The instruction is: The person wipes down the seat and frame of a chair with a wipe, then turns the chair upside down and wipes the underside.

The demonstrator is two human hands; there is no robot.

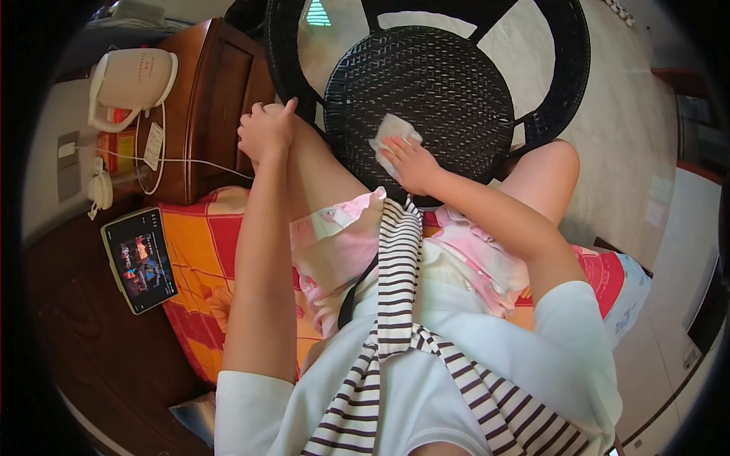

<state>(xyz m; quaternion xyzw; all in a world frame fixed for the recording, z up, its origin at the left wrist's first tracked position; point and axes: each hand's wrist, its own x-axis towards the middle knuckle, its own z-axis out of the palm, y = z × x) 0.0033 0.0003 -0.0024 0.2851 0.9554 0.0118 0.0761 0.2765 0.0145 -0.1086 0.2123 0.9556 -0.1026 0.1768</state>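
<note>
Right hand [409, 163] lay flat, fingers spread over a crumpled white cloth [390, 126], pressing it down; whether a fold was pinched beneath, I could not tell. The cloth sat left of the middle, toward the near side, on a round black woven seat [437, 83] between the person's knees. Left hand [265, 133] was draped over the left knee, with nothing visible in it.

Wiping looked to be under way, but no mark divided wiped weave from unwiped, so what was done and what was left could not be judged.

Near and left, the seat's rim curved close to the cloth; a wider stretch of weave ran toward the far and right rims. Spokes joined the seat to a broad black ring [572, 53], with gaps between. The right knee [559, 158] bounded the near right edge, and a striped tie [398, 281] reached the near rim.
</note>
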